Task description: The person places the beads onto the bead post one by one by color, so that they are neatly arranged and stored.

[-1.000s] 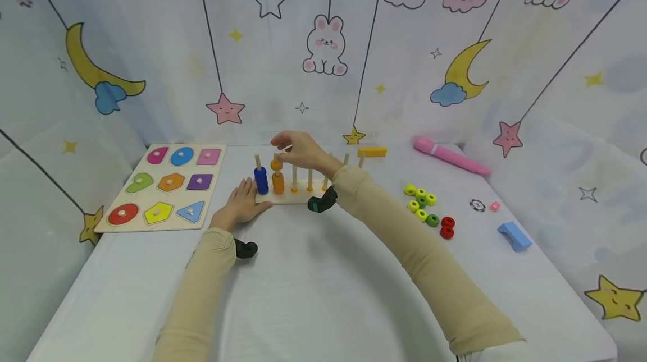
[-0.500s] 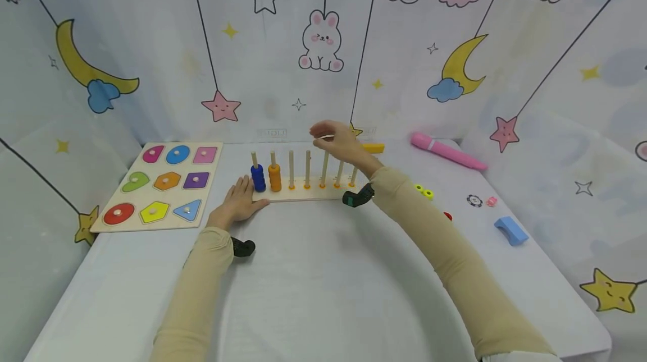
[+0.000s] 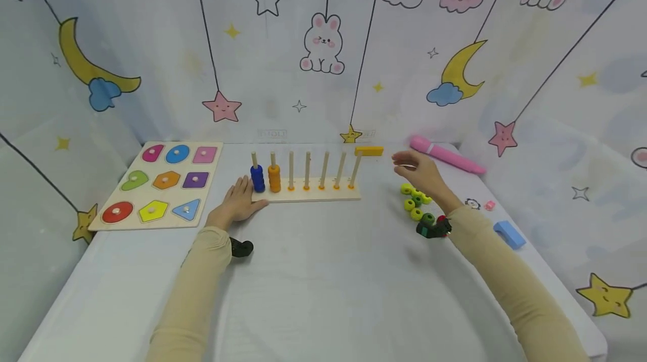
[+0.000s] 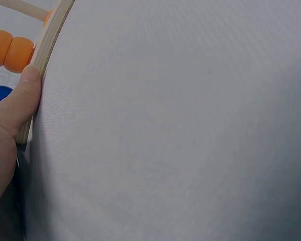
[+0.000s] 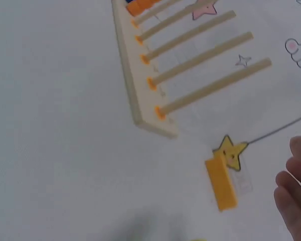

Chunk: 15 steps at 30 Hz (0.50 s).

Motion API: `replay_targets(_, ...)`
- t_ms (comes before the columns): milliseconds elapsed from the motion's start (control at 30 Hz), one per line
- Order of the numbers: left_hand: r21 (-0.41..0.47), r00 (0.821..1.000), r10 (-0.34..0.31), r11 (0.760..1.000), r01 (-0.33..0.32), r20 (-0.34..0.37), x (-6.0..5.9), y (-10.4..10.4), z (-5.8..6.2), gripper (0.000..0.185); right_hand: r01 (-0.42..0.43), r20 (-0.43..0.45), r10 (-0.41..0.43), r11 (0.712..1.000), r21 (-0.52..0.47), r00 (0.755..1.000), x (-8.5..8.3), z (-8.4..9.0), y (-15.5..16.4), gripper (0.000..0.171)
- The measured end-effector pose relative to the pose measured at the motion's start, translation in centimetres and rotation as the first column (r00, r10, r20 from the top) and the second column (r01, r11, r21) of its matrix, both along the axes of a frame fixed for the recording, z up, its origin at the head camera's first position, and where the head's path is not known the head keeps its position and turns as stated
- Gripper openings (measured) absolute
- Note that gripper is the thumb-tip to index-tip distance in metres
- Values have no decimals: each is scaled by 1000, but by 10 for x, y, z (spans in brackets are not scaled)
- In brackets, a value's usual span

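Head view high over the table [image 3: 323, 294]; both wrist views close on the peg rack [image 3: 308, 195].

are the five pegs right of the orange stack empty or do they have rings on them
Empty. On the peg board, only the two leftmost pegs carry rings, blue and orange; the other five pegs stand bare, shown in the right wrist view too.

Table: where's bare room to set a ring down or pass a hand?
Bare cloth spans the near half of the table, in front of the peg rack and between both sleeves. A bare gap separates the rack from the loose rings. It is crowded around those rings, under the right hand.
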<state>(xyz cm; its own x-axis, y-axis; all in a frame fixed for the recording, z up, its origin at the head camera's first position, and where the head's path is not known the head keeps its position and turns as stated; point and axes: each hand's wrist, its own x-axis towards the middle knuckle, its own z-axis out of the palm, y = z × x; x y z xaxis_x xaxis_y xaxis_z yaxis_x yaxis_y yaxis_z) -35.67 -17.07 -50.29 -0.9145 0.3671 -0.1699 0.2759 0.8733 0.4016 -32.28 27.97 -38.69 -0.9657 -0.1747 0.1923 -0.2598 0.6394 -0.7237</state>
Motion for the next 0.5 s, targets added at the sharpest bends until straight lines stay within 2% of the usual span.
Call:
replay_targets(200, 6, 1000, 3, 1000, -3, -13, -2, -4, -4, 92, 30, -48, -26, 996, 83, 999, 10, -41, 69, 36)
replay_targets(367, 3, 1000, -2, 1000, 2, -8, -1, -4, -6, 89, 73, -50, -66, 986, 149, 997, 32, -54, 105, 36)
replay_targets(500, 3, 1000, -3, 1000, 3, -15, 2, -1, 1, 87, 99, -13, -98, 976, 195, 995, 48, -61, 122, 38)
